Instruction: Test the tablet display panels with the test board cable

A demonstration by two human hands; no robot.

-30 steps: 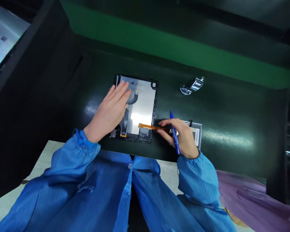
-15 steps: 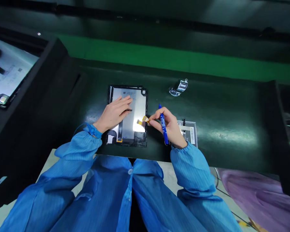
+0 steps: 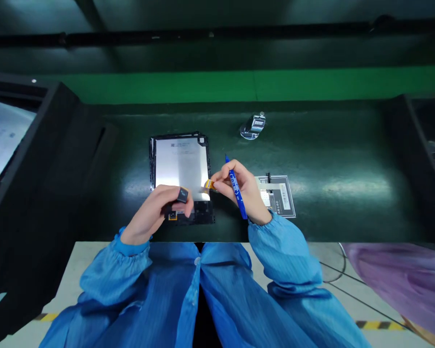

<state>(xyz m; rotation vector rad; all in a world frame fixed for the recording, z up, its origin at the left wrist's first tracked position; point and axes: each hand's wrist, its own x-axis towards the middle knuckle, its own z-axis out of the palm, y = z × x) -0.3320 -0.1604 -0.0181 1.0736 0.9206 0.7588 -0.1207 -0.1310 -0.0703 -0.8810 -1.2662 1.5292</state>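
Note:
A display panel [image 3: 183, 164] with a silvery back and black frame lies on the dark green bench. My left hand [image 3: 154, 208] is over its lower left part, fingers curled around a black ribbon cable [image 3: 182, 195] whose broad end shows at the fingertips. My right hand [image 3: 244, 191] is at the panel's right edge. Thumb and forefinger pinch a small yellow-orange flex cable [image 3: 209, 184] there. A blue marker pen [image 3: 236, 188] also rests slanted through the same hand. Below my left hand, an orange-edged connector [image 3: 172, 215] shows on the panel's lower part.
A shiny metal tally counter [image 3: 253, 126] stands behind my right hand. To the right of that hand lies a flat dark part with a white label [image 3: 284, 197]. Black walls [image 3: 58, 159] bound the bench on both sides. Another panel [image 3: 3, 135] is at the far left.
My left hand has gone from lying flat on the panel to curling nearer the front edge, with the black ribbon cable raised in it. My right hand keeps its pinch and pen. The view has levelled.

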